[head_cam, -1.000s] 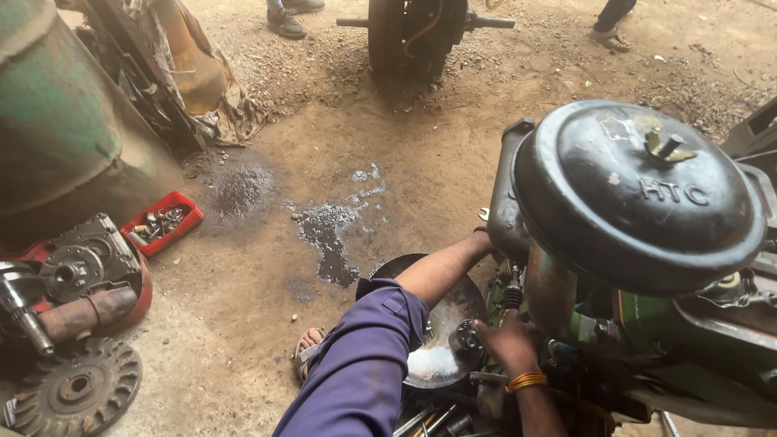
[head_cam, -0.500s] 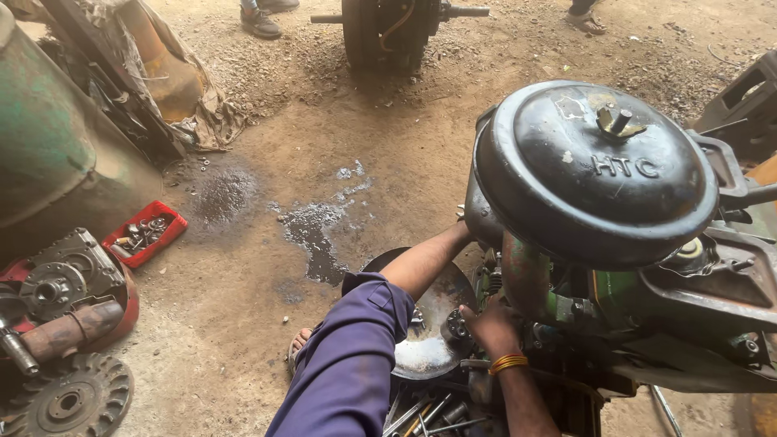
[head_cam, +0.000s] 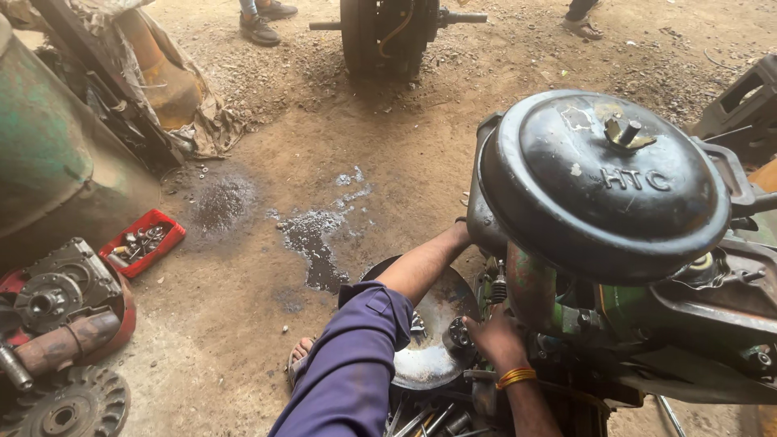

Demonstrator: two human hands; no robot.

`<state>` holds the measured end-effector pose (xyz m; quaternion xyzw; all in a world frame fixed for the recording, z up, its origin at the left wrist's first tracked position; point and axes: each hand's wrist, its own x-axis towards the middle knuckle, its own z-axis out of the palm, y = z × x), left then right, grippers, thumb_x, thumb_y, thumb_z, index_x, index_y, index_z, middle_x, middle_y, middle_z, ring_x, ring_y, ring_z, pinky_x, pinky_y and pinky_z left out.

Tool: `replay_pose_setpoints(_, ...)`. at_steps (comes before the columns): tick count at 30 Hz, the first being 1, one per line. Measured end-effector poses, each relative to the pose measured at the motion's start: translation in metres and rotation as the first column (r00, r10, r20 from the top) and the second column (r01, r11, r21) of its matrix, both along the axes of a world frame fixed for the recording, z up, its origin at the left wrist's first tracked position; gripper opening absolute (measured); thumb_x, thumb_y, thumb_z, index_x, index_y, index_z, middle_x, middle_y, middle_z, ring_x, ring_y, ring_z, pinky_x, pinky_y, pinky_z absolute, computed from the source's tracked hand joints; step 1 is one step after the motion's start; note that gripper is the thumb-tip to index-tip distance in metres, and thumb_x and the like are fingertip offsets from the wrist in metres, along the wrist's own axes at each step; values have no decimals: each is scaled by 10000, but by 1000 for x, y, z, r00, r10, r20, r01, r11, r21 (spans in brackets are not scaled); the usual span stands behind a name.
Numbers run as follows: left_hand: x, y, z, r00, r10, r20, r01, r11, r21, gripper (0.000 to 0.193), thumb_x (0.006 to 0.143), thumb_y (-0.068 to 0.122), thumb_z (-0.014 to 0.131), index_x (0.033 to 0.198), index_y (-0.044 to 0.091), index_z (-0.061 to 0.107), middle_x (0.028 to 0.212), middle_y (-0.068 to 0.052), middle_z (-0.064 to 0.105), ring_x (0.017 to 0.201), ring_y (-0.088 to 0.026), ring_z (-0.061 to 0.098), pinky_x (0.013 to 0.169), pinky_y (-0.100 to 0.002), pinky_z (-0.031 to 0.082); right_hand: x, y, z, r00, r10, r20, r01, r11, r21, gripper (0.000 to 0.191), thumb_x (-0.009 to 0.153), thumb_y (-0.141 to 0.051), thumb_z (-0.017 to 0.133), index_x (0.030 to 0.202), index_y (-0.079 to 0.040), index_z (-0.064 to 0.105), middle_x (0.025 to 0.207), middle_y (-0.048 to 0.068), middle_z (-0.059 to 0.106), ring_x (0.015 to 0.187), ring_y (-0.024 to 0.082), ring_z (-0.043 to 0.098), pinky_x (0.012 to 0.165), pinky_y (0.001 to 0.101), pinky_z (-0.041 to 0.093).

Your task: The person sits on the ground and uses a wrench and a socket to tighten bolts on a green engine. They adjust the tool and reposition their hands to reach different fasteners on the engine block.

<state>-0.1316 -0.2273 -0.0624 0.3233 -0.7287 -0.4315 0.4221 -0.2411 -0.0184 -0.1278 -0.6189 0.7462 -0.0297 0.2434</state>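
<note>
The domed black cover (head_cam: pixel 603 182) is painted metal, semi-glossy, with chipped patches and dust. The engine body (head_cam: pixel 615 311) beneath is green-painted metal, worn and greasy. The shallow pan (head_cam: pixel 433 344) is bare metal, dull with a bright wet sheen. The sleeve (head_cam: pixel 356 368) is matt purple cloth. The bangle (head_cam: pixel 516 377) looks smooth and glossy. The tray (head_cam: pixel 144 241) is red, apparently plastic. The ground (head_cam: pixel 324 162) is rough, gritty earth with dark oily stains.
</note>
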Motion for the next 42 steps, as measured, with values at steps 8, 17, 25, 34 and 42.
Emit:
replay_pose_setpoints(8, 1, -1, -7, 1000, -26, 0, 26, 999, 18, 340, 969, 259, 584, 1228, 55, 669, 1189, -161, 707, 1082, -298, 646, 895, -471, 482, -2, -2, -8, 995, 28, -98, -27, 1000, 8, 910, 825, -598, 763, 1415, 19, 448, 1380, 363, 521, 1325, 495, 509, 1123, 537, 421)
replay_pose_setpoints(17, 10, -8, -6, 1000, -23, -1, 23, 1000, 14, 340, 972, 249, 591, 1240, 52, 663, 1195, -161, 703, 1081, -292, 646, 891, -460, 490, -5, 2, -5, 997, 72, -34, -74, 996, -58, 843, 803, -572, 753, 1344, 32, 525, 1282, 310, 636, 1236, 436, 622, 1101, 501, 472)
replay_pose_setpoints(25, 11, -15, -4, 999, -34, -7, 34, 999, 11, 341, 976, 240, 597, 1251, 49, 659, 1201, -160, 700, 1080, -286, 646, 888, -450, 498, -7, 3, -13, 996, 77, -35, -78, 997, -30, 861, 827, -608, 725, 1357, 34, 507, 1305, 344, 603, 1253, 462, 592, 1101, 516, 456)
replay_pose_setpoints(34, 4, -28, -10, 998, -45, -40, 45, 999, 4, 342, 979, 230, 603, 1263, 46, 653, 1208, -160, 697, 1079, -280, 646, 884, -439, 507, 0, 12, -2, 999, -31, -40, 29, 999, -30, 837, 805, -591, 740, 1362, -28, 471, 1285, 352, 597, 1216, 495, 601, 1051, 538, 488)
replay_pose_setpoints(42, 3, -29, -12, 997, -62, -43, 63, 998, 14, 344, 982, 222, 609, 1274, 44, 648, 1214, -160, 694, 1079, -274, 646, 881, -429, 515, 3, 12, 13, 992, 7, -128, -4, 1000, 29, 795, 835, -613, 714, 1303, -12, 485, 1205, 344, 650, 1136, 477, 666, 1020, 522, 519)
